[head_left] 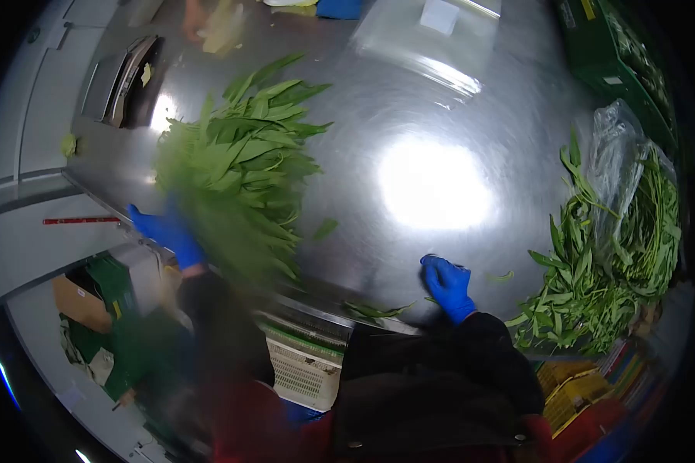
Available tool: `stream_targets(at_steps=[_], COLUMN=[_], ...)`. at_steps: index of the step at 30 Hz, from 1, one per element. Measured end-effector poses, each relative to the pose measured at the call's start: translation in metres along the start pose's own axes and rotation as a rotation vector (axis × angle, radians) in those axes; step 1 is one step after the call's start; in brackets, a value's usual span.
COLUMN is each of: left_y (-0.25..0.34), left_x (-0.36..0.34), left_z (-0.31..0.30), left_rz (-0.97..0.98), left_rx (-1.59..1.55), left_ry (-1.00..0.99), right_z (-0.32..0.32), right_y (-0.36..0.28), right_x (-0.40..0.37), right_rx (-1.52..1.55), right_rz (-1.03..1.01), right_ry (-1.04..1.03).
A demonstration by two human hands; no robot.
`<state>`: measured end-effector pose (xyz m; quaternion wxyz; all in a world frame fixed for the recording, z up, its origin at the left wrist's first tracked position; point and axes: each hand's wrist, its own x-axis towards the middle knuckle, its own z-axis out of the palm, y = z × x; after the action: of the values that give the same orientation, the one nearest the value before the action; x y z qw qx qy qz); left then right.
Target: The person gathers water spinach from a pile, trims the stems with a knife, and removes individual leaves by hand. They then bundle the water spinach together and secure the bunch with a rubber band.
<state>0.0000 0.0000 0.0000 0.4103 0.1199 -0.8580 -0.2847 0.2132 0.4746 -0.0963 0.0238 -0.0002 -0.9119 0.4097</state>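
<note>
My left hand (171,238), in a blue glove and partly smeared by motion, is at the near left table edge with fingers stretched out. It lies right beside a large pile of long-leaved greens (251,154), like water spinach, whose near side is blurred. My right hand (448,287), also blue-gloved, is closed low over the steel table (363,139), near its front edge. A small dark bit shows at its curled fingers; I cannot tell what it is. Loose leaves (374,311) lie on the table left of this hand.
More leafy greens (594,262) and a clear plastic bag (616,154) lie at the right. Behind them stands a green crate (618,62). Plastic sheets (432,46) lie at the back. A dark-edged metal object (123,81) sits at far left. Another person's hand (194,19) shows at the top.
</note>
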Motion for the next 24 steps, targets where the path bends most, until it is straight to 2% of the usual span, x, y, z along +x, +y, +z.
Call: stream_targets(at_steps=[1, 4, 5, 6, 8, 11, 14, 18, 20, 24], left_y=[0.023, 0.099, 0.121, 0.117, 0.114, 0.125, 0.099, 0.093, 0.08, 0.04], left_x=[0.003, -0.024, -0.023, -0.03, -0.04, -0.049, -0.06, -0.051, -0.048, -0.052], left_z=[0.0, 0.031, 0.046, 0.061, 0.091, 0.097, 0.098, 0.089, 0.092, 0.105], left_rz=[0.256, 0.151, 0.285, 0.385, 0.425, 0.388, 0.507, 0.184, -0.029, -0.351], left_rx=[0.342, 0.004, 0.015, 0.126, 0.473, 0.655, 0.623, 0.302, 0.054, -0.185], left_ry=[0.131, -0.402, -0.482, -0.58, -0.843, -1.069, -0.937, -0.931, -0.945, -0.927], right_z=[0.003, -0.014, -0.01, -0.008, -0.004, -0.009, -0.008, -0.01, -0.009, -0.009], right_y=[-0.004, 0.003, 0.0, -0.003, 0.001, 0.001, 0.0, -0.001, 0.001, 0.0], right_x=[0.003, -0.001, 0.0, -0.004, -0.001, -0.005, -0.005, -0.006, -0.005, -0.006], right_rx=[0.011, -0.038, -0.039, -0.01, 0.031, -0.031, -0.04, -0.033, -0.029, -0.037], right_rz=[0.004, 0.014, 0.02, 0.028, 0.025, 0.008, -0.011, -0.001, -0.024, 0.017], right_ry=[0.003, -0.005, -0.006, -0.006, 0.017, -0.005, 0.023, 0.002, 0.016, -0.007])
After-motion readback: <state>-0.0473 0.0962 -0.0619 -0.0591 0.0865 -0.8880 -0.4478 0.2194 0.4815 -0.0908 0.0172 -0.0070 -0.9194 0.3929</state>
